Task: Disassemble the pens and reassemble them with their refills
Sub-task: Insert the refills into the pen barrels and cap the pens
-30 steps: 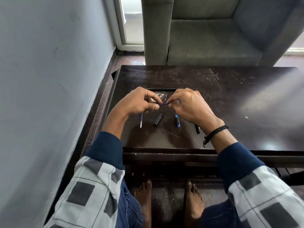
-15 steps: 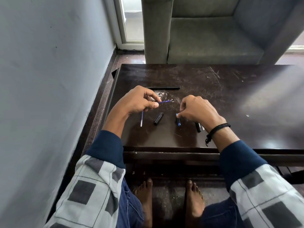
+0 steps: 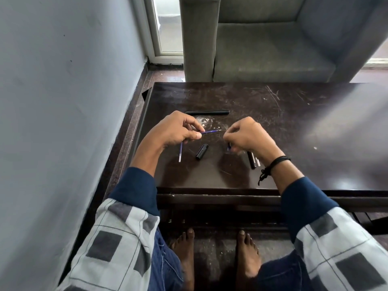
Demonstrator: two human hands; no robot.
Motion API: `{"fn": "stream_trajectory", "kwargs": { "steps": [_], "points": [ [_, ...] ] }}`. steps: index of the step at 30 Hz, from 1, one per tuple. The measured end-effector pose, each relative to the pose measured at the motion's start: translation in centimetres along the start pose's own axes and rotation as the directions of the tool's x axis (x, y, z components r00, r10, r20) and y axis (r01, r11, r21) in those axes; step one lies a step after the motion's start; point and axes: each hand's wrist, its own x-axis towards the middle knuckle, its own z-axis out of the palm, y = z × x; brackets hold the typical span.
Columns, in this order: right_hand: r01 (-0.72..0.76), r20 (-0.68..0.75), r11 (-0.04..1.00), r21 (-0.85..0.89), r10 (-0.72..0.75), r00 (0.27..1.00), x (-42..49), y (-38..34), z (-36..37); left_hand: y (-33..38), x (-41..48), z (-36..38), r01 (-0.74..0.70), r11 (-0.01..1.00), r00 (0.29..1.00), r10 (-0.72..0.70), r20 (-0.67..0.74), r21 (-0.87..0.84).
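Item: pen parts, dismantled, on a dark wooden table (image 3: 294, 127) with a scratched top. Nearest, under the table's edge, stood two bare feet (image 3: 247, 255). Above them came two checked grey-and-white sleeves (image 3: 117, 238) with navy cuffs. On the near right of the top, just beside the right wrist and its black cord wristband (image 3: 275, 164), lay a black threaded section (image 3: 251, 160) with a pale slim piece (image 3: 257, 161) alongside it; whether the two touched could not be told. At near centre a short black cap (image 3: 202, 151) lay tilted on its side. To its left a second refill (image 3: 180, 153) rested on the wood, its far end hidden under the left hand (image 3: 176, 131). That hand was raised over the top and pinched a blue refill (image 3: 210, 131) by one end between thumb and forefinger, the rest of the refill pointing right. The right hand (image 3: 249, 137), apart from the refill's free tip, had its fingers curled around a small blue part (image 3: 228, 147) at the fingertips. That part was blurred and its kind was not readable. Beyond both hands a long black barrel (image 3: 206, 112) lay crosswise on the table, on its own. Farther off stood a grey upholstered armchair (image 3: 273, 38) against the table's far edge. A white-framed glass door (image 3: 165, 28) was at far left, and a pale wall (image 3: 63, 101) ran down the left side.
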Motion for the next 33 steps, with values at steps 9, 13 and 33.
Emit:
{"fn": "stream_trajectory", "kwargs": {
  "steps": [9, 13, 33],
  "points": [
    [-0.172, 0.081, 0.392, 0.904, 0.239, 0.968, -0.4, -0.8, -0.7, 0.3, -0.2, -0.3, -0.024, 0.999, 1.0, 0.024, -0.004, -0.036],
    [-0.163, 0.075, 0.362, 0.918, 0.247, 0.966, -0.2, -0.8, 0.0, 0.4, -0.3, -0.2, -0.023, 0.999, 1.0, 0.023, 0.0, -0.034],
    [-0.145, 0.04, 0.348, 0.926, 0.291, 0.956, -0.7, -1.0, 0.5, 0.3, -0.2, -0.3, -0.032, 0.999, 0.999, 0.032, -0.024, -0.033]
  ]
}}
